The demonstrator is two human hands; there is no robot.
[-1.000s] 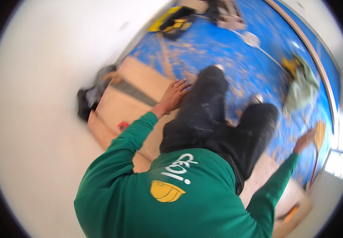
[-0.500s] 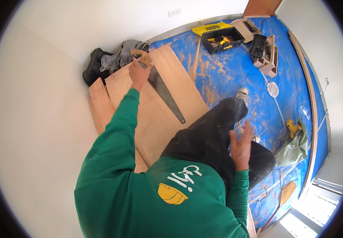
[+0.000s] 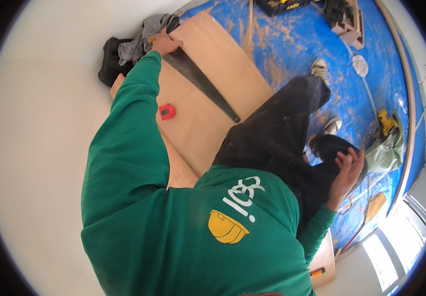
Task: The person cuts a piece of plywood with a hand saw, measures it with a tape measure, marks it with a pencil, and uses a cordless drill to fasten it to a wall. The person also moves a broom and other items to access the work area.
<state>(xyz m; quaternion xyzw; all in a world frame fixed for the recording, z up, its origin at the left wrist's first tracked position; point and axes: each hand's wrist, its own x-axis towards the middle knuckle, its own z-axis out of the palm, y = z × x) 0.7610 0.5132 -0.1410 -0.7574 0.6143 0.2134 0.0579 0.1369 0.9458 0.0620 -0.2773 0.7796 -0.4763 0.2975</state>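
My left hand point(image 3: 165, 43) is closed at the handle end of a hand saw, its fingers covering most of the wooden handle. The saw's dark blade point(image 3: 200, 81) slants across a pale plywood sheet point(image 3: 232, 64), with its narrow tip close to my thigh. A red tape measure point(image 3: 167, 112) lies on the wood beside my left sleeve. Out to the right, my right hand point(image 3: 347, 172) is raised above my knee with fingers apart and nothing in it.
Grey cloth point(image 3: 144, 39) and a black bag point(image 3: 109, 61) rest against the wall. Blue sheeting point(image 3: 282, 54) covers the floor. There stand a black toolbox point(image 3: 284, 6), a wooden tool carrier point(image 3: 351, 29), a yellow power tool point(image 3: 386, 122) on pale green cloth and a broom point(image 3: 374, 206).
The view has shifted, and the toolbox is now partly cut off. The saw has moved slightly toward me over the plywood. My right hand has gone outward, and the tape measure has come into sight.
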